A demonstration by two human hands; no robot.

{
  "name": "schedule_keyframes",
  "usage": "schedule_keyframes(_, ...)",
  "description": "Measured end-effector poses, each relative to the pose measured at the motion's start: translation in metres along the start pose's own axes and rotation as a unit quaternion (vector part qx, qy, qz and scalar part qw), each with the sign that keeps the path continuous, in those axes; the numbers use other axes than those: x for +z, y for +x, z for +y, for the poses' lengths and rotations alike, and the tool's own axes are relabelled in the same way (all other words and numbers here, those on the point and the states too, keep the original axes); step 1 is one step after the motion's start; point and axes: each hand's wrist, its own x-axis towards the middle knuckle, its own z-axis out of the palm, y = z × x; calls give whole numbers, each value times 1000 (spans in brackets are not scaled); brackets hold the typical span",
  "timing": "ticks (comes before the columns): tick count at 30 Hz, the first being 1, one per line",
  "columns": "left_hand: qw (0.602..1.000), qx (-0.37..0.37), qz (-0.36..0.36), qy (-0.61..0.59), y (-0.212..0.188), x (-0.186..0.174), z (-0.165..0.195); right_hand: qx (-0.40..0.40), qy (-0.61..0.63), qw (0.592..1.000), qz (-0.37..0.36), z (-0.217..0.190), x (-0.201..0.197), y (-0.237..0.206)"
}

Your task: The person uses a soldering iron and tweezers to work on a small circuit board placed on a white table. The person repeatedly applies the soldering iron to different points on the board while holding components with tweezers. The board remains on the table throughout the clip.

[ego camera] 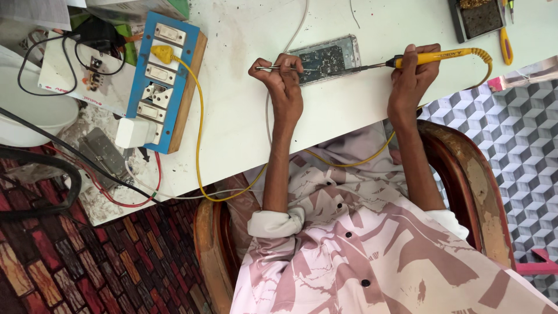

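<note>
Soldering on an opened phone at the near edge of the white desk (244,116).

The right hand (414,78) is closed around a yellow soldering iron (433,57), its tip on the opened phone (326,58). The left hand (283,75) pinches metal tweezers (273,68) at the phone's left end. A blue switchboard (164,81) lies toward the desk's left edge, the iron's yellow cord (199,134) plugged into it.
</note>
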Motion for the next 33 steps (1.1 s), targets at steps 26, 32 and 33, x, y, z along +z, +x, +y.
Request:
schedule_keyframes(26,1000,5,6,-5,2,4,0,-6,-23,1000,-9,3,-4,4)
schedule_keyframes(32,1000,4,3,-8,1,4,1,-1,7,1000,-5,1,-6,1)
schedule_keyframes(33,1000,3,3,-8,0,4,1,-6,12,1000,-6,1,-6,2)
